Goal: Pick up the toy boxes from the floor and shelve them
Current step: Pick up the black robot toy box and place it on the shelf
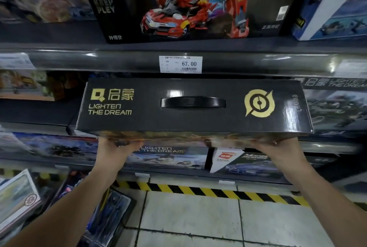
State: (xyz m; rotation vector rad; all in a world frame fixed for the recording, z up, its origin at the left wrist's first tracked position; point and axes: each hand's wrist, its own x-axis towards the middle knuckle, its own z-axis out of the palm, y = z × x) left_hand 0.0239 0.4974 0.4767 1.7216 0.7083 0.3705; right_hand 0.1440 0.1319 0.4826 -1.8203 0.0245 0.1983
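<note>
Glossy black box (193, 107), gripped underneath by left hand (111, 150) and right hand (278, 150), could snag the shelf lip (119, 61) above and slip.

— How many hands on the black toy box (193, 105)?
— Two: the left hand (111, 150) and the right hand (282, 150), one under each end of its near edge.
— Carry handles on its top?
— One handle (193, 102).
— Price tags on the shelf rail (119, 61)?
— One readable price tag (180, 64); others are blurred.
— Boxes on the floor (218, 219)?
— At least two at the left edge: a pale box (17, 201) and a blue box (111, 213).
</note>
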